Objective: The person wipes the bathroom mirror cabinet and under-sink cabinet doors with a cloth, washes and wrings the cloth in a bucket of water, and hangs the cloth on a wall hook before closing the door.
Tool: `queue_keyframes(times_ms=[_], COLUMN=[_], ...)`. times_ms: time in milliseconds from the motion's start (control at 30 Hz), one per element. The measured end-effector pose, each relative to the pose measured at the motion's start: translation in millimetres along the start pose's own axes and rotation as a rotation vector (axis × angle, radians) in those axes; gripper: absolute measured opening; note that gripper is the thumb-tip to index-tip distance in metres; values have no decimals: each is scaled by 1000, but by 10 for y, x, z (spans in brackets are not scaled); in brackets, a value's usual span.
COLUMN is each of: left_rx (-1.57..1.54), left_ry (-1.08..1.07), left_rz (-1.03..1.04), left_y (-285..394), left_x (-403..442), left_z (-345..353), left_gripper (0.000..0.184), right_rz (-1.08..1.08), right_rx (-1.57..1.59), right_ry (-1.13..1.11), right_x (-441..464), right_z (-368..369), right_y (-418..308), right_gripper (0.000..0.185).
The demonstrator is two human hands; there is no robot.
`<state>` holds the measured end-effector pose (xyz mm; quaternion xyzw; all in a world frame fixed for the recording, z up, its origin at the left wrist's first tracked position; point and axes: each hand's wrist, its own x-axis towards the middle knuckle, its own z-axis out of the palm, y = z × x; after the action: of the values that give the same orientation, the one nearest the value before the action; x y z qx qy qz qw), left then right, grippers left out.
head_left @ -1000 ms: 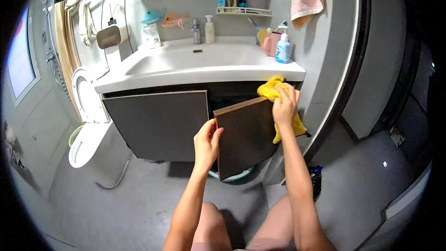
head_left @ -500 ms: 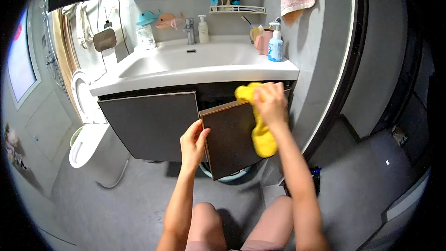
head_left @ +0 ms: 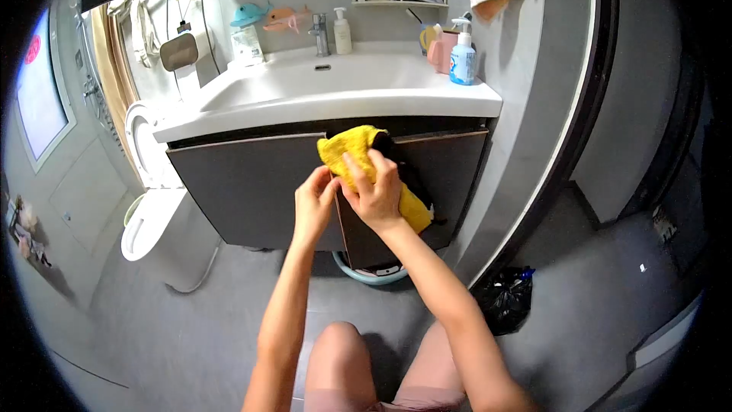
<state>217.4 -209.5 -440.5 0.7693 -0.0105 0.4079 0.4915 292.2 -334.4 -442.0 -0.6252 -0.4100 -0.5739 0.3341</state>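
A yellow cloth [head_left: 415, 210] is bunched under my right hand [head_left: 374, 189], which presses it around the upper left corner of the right cabinet door [head_left: 362, 240]. Part of the cloth hangs down over the door's front, with a dark patch beside it. My left hand [head_left: 313, 202] pinches the left edge of that same door, close to the right fingers. The door stands slightly ajar. To its left is the dark left cabinet door [head_left: 252, 194]. The cloth and fingers hide the door's top corner.
A white sink [head_left: 305, 95] tops the cabinet, with a blue pump bottle [head_left: 463, 61] at its right. On the left stands a toilet [head_left: 156, 233]. Below the door is a pale blue basin [head_left: 366, 278]; a black plastic bag [head_left: 507, 301] sits by the door frame.
My right hand has moved left along the door's top with the cloth, reaching the corner beside my left hand. The door has swung further in. The view has shifted slightly.
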Motion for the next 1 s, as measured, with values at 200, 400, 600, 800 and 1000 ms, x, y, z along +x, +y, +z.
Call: queue_keyframes(times_ms=[200,400,600,800,1000], left_rx=[226,202,292,445,545], left_ry=[21,88,59,181,204], left_rz=[10,-63,-114,-143,-241], left_y=[-25,-481,-690,-887,-1243], left_x=[-156,-578,-860,-904,-911], left_z=[-5,182,5,-93,51], left_gripper=[18,25,27,33,71], right_rz=[17,211,-90,-254,-570], right_rx=[-139,-326,-293,-147,2], right_ry=[22,134,-63,-163,-472], right_x=[-378,-427,-198,35,-327], right_z=[-517,-454,86,518,972], right_y=[1066,1350,724,300,6], right_gripper=[49,51,52,45,47])
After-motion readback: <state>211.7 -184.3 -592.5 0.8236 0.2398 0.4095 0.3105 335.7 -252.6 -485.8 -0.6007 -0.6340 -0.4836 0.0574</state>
